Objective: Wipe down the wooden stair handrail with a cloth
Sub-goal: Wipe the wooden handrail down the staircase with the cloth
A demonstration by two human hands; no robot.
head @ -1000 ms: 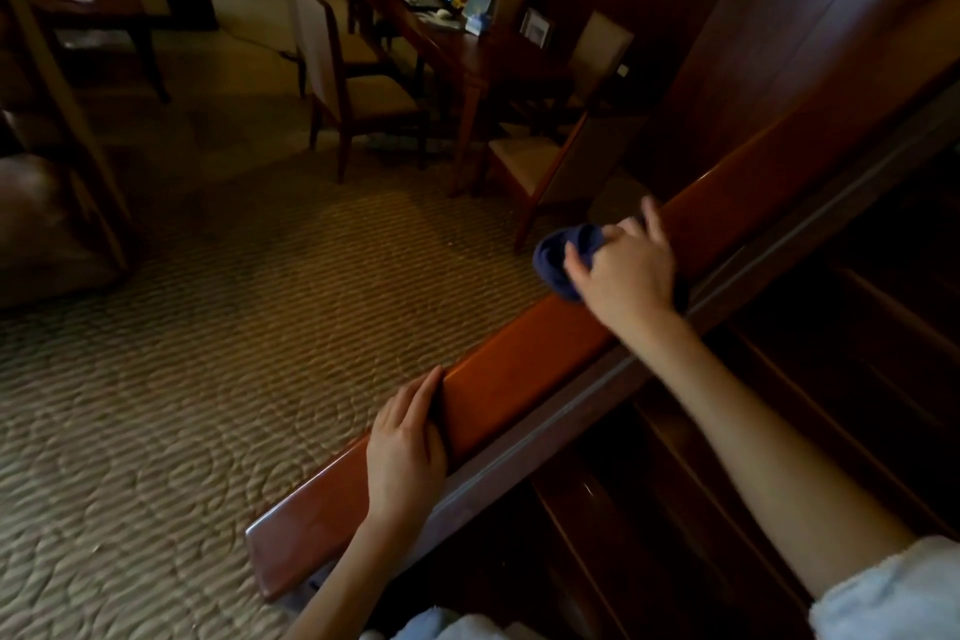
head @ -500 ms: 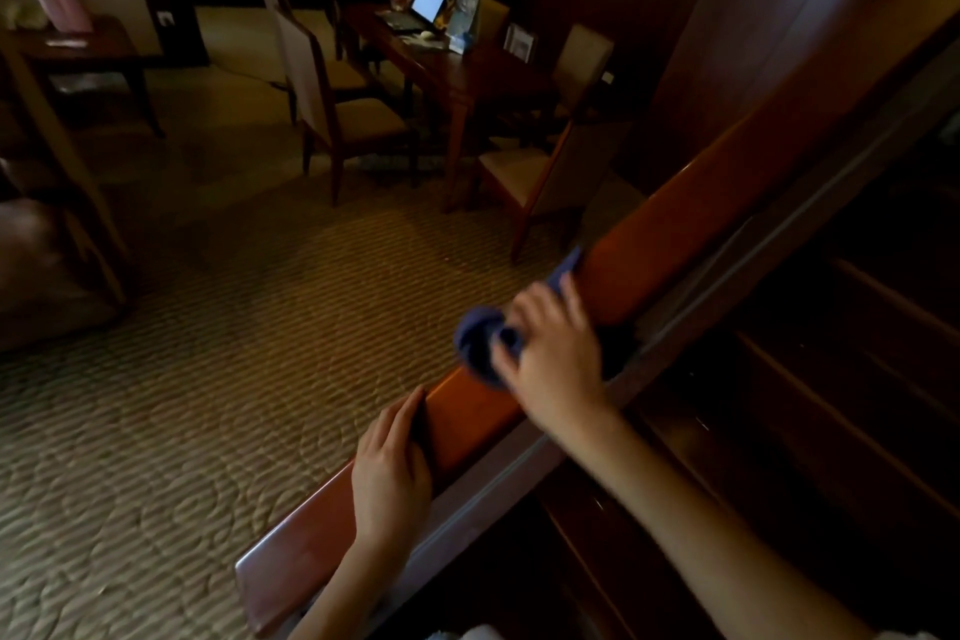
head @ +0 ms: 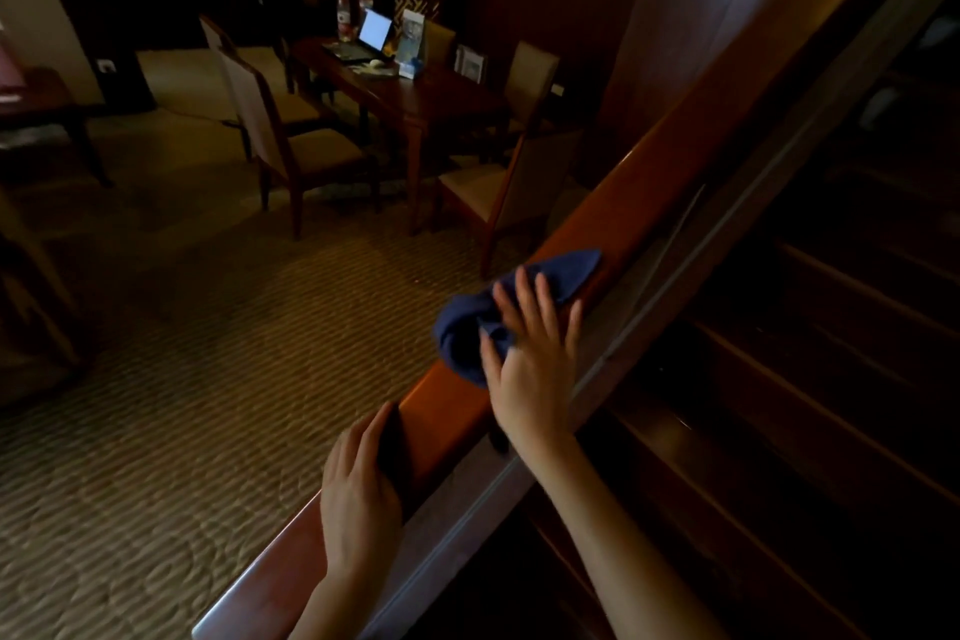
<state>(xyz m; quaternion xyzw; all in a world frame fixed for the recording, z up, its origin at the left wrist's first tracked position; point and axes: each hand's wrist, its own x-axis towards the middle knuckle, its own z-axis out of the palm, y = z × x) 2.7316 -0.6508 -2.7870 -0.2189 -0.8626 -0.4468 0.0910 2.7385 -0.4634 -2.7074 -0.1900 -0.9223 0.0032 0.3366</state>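
Note:
The wooden handrail runs diagonally from bottom left up to the top right. A dark blue cloth lies bunched on its top, near the middle of the frame. My right hand presses down on the cloth with spread, fairly straight fingers, and the cloth sticks out above and to the left of it. Lower on the rail, my left hand rests on the outer edge, its fingers lying along the rail's side. About a hand's width of bare wood separates the two hands.
Dark wooden stair treads descend on the right of the rail, behind a glass panel with a metal edge. Left of the rail lies patterned carpet. Beyond stand chairs and a desk with a laptop and bottles.
My right hand slid the cloth down the rail toward my left hand, and its fingers now lie flatter over the cloth. My left hand has kept its place on the rail.

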